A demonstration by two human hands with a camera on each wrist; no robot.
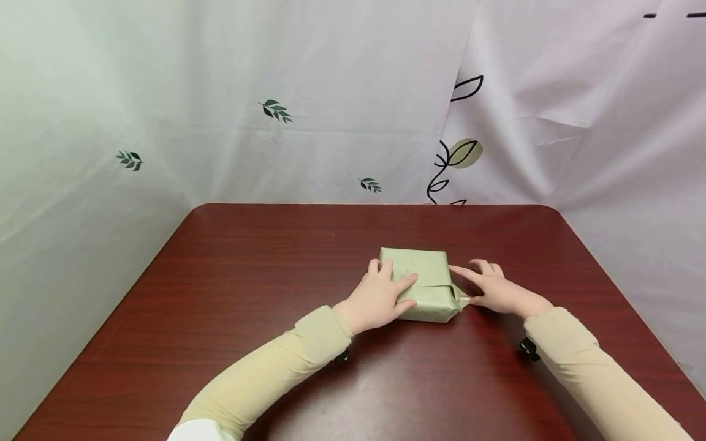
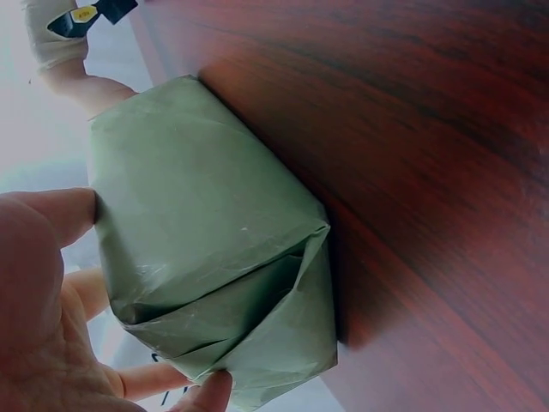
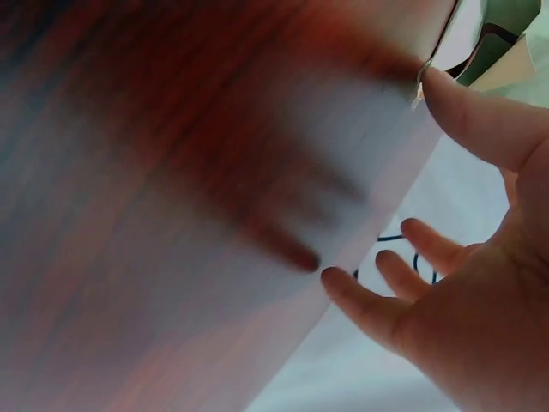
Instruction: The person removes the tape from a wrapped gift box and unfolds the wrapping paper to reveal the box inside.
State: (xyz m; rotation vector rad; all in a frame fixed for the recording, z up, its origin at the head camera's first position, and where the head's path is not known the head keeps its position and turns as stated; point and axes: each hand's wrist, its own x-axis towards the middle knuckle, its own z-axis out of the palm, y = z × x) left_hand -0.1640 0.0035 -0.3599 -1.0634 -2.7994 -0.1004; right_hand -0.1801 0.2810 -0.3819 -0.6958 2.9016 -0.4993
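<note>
A small box-shaped package (image 1: pixel 421 263) wrapped in pale green paper lies on the table. My left hand (image 1: pixel 377 298) rests with spread fingers over its left part. In the left wrist view, the thumb touches one edge of the package (image 2: pixel 197 189) and another fingertip touches its folded end. My right hand (image 1: pixel 496 292) is at the package's right end, fingers apart. Its thumb touches a loose paper flap (image 1: pixel 461 298) sticking out there, and its index finger reaches to the far right corner. In the right wrist view, the other fingers of the right hand (image 3: pixel 480 292) touch nothing.
The dark red wooden table (image 1: pixel 231 275) has rounded far corners. A pale cloth (image 1: pixel 331 73) with leaf prints hangs behind it and along both sides. A black strap piece (image 1: pixel 529 349) shows under the right sleeve.
</note>
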